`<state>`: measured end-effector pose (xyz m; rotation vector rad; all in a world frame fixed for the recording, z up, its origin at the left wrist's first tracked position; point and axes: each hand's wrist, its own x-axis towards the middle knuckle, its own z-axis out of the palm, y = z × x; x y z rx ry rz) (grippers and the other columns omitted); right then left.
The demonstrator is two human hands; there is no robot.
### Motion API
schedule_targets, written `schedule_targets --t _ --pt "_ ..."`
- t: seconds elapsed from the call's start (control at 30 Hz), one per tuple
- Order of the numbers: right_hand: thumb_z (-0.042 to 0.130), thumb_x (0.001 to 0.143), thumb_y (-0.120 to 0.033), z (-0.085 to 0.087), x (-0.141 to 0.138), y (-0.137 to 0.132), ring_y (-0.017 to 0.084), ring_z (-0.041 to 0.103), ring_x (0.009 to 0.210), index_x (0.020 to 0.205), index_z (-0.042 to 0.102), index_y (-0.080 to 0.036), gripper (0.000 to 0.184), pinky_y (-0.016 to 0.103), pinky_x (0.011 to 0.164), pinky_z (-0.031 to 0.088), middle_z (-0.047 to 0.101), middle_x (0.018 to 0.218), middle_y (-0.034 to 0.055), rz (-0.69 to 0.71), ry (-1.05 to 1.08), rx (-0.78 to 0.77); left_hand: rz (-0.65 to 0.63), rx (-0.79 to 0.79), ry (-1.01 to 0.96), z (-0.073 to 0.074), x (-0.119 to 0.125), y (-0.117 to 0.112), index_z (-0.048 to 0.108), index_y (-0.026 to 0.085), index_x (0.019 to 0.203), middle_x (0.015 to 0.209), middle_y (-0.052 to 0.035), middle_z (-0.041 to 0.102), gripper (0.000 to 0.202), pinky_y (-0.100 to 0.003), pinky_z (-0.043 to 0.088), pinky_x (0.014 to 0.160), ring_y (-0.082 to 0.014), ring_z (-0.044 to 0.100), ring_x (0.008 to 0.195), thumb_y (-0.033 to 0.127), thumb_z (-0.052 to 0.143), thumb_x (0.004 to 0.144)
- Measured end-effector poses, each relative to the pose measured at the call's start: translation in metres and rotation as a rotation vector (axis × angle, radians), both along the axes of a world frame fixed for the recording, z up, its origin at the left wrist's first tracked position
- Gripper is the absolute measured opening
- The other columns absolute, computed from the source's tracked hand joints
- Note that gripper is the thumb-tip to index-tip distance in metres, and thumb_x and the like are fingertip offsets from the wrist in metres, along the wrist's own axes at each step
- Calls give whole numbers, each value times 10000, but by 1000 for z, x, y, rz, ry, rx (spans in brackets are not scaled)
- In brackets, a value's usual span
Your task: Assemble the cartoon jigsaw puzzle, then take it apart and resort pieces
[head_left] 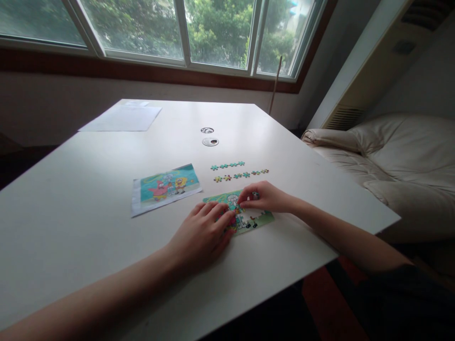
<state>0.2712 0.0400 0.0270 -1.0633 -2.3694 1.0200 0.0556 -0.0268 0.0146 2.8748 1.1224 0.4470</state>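
Observation:
A partly assembled jigsaw puzzle (265, 218) with cartoon figures lies near the table's front edge, with a white gap on its right side. My left hand (204, 227) rests flat over the puzzle's left part, fingers stretched out, hiding some of it. Thumb and forefinger of my right hand (266, 196) are pinched together at the puzzle's middle, on a puzzle piece that is mostly hidden. Just beyond the puzzle, loose pieces lie in two rows, a shorter far row (233, 165) and a longer near row (246, 174).
A printed cartoon picture (167, 187) on a white sheet lies left of the puzzle. Farther back on the white table (88, 199) are two small oval items (209, 141) and white papers (122, 118). A cream leather sofa (398, 156) stands right, and windows (220, 33) are behind.

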Motion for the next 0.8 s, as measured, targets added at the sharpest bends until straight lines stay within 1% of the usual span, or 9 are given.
schedule_targets --t 0.13,0.27,0.43,0.63,0.73,0.8 --pt "623 740 -259 0 -3 -3 94 490 596 796 678 -175 115 204 563 385 642 702 5 -15 -42 75 2 7 -7 -2 0 0 523 200 1127 1088 -92 559 290 -427 385 860 -250 485 991 271 402 873" --pt "615 740 -209 -2 -5 -3 84 469 587 804 670 -152 102 197 570 378 606 674 3 -17 -56 151 -1 16 -19 -4 0 1 521 205 1129 1084 -89 559 290 -423 387 855 -248 486 990 267 412 868" --pt "613 736 -207 -5 -5 -4 74 467 576 803 655 -147 100 184 559 370 582 655 -7 -22 -49 163 -8 27 -32 -3 1 1 525 204 1126 1076 -93 563 291 -417 389 850 -246 491 983 266 407 867" --pt "623 737 -242 -2 -4 -4 70 460 563 810 639 -140 126 180 544 357 569 637 -14 -42 -73 152 -5 19 -34 -4 0 1 524 204 1124 1073 -91 562 288 -417 387 854 -246 492 987 261 418 862" --pt "601 756 -250 -1 1 1 77 481 595 810 639 -149 121 189 575 362 583 667 -6 -48 -81 202 -1 1 -23 -3 1 1 517 210 1127 1092 -88 554 285 -422 382 864 -246 483 1000 264 410 868" --pt "590 763 -261 1 8 7 84 493 619 801 635 -158 118 202 604 367 592 691 -2 -77 -98 245 4 -10 -22 -3 1 1 515 210 1126 1094 -88 551 283 -425 382 864 -245 480 999 268 410 870"
